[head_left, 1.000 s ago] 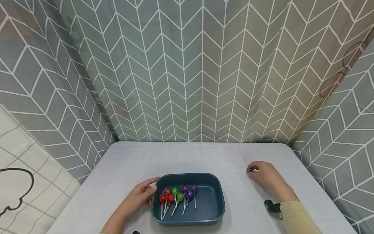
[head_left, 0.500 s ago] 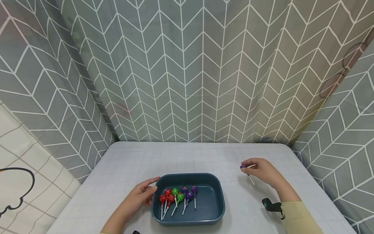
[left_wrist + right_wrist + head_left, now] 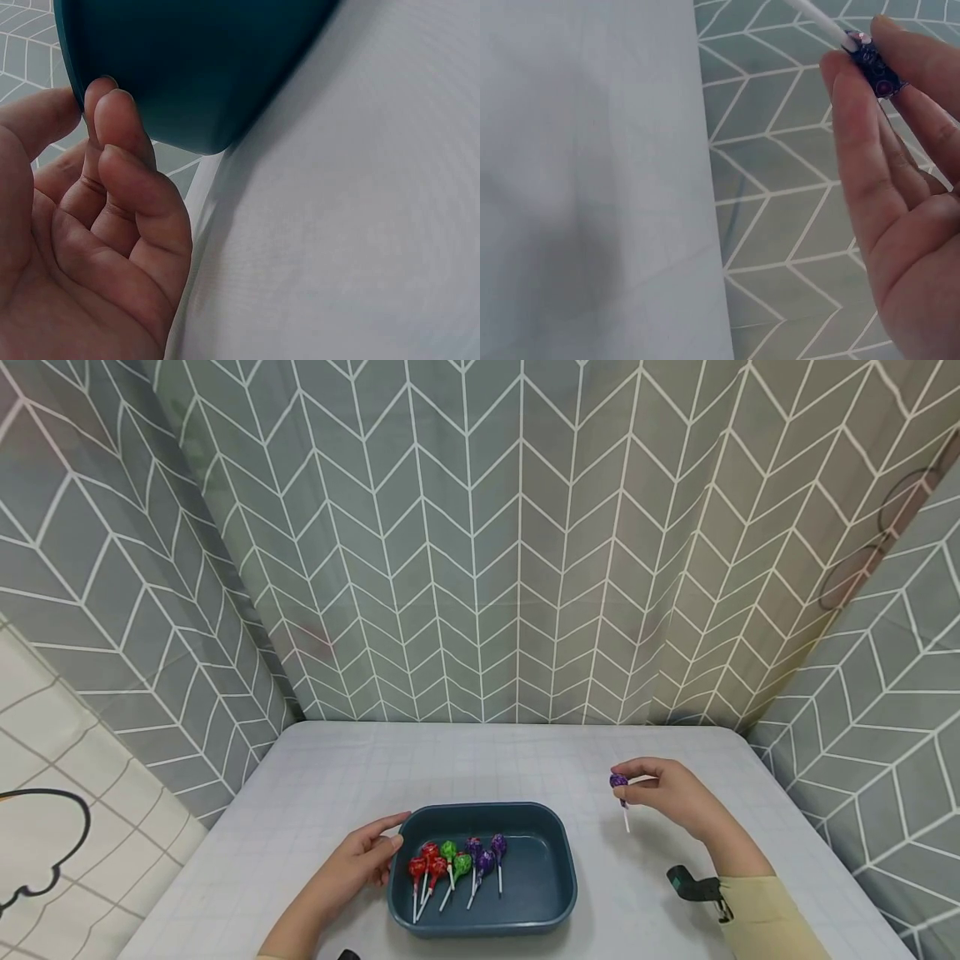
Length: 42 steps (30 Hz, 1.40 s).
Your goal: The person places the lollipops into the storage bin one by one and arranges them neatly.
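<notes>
A purple-wrapped lollipop (image 3: 618, 780) hangs above the table on the right, its white stick pointing down in the head view. My right hand (image 3: 670, 792) pinches its candy end between thumb and fingers; the right wrist view shows the dark patterned wrapper (image 3: 877, 71) between the fingertips. My left hand (image 3: 360, 862) grips the left rim of a dark blue tray (image 3: 536, 881), with curled fingers (image 3: 124, 124) against its outer wall. Inside the tray's left half lie red lollipops (image 3: 429, 865), green lollipops (image 3: 462, 863) and purple lollipops (image 3: 485, 862), grouped by colour.
The white-covered table (image 3: 480, 760) runs back to a grey patterned curtain (image 3: 480, 568). More curtain stands at both sides. A black device (image 3: 692, 885) is strapped at the right wrist.
My right hand has lifted the purple lollipop off the table and moved it slightly left. Its stick has swung to hang downward. The left hand and tray stay put.
</notes>
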Each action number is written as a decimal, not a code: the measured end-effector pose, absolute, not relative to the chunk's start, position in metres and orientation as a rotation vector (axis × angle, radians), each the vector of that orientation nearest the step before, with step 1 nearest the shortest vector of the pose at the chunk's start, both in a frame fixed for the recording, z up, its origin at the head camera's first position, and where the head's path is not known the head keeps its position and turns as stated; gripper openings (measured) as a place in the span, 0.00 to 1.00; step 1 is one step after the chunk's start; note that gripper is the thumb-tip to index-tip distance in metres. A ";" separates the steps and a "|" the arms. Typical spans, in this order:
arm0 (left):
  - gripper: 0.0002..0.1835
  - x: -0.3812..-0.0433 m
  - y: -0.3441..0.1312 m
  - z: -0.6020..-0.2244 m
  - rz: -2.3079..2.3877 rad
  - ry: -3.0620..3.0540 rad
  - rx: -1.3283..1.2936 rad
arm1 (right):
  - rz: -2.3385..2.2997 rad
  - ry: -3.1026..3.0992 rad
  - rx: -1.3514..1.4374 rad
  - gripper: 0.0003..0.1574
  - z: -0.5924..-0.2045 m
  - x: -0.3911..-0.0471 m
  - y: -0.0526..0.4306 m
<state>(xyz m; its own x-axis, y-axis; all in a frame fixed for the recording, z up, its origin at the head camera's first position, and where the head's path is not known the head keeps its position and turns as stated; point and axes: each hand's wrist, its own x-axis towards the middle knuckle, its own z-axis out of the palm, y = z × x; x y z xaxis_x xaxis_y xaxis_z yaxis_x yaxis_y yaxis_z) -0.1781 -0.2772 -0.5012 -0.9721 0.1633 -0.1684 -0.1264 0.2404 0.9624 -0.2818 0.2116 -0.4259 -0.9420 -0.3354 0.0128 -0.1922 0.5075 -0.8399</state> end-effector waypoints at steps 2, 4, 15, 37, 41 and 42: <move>0.32 -0.178 -0.277 -0.501 1.804 2.278 0.035 | -1.424 2.588 -0.485 0.29 -0.424 -0.280 0.210; 0.31 -0.178 -0.277 -0.501 1.805 2.275 0.034 | -1.438 2.578 -0.497 0.28 -0.422 -0.279 0.208; 0.33 -0.179 -0.277 -0.499 1.805 2.279 0.034 | -1.430 2.570 -0.564 0.25 -0.413 -0.268 0.194; 0.33 -0.180 -0.278 -0.501 1.808 2.284 0.044 | -1.414 2.455 -0.733 0.23 -0.415 -0.256 0.148; 0.33 -0.180 -0.277 -0.500 1.809 2.283 0.042 | -1.369 2.464 -0.800 0.23 -0.420 -0.254 0.138; 0.33 -0.179 -0.277 -0.500 1.810 2.282 0.041 | -1.352 2.474 -0.826 0.23 -0.421 -0.254 0.135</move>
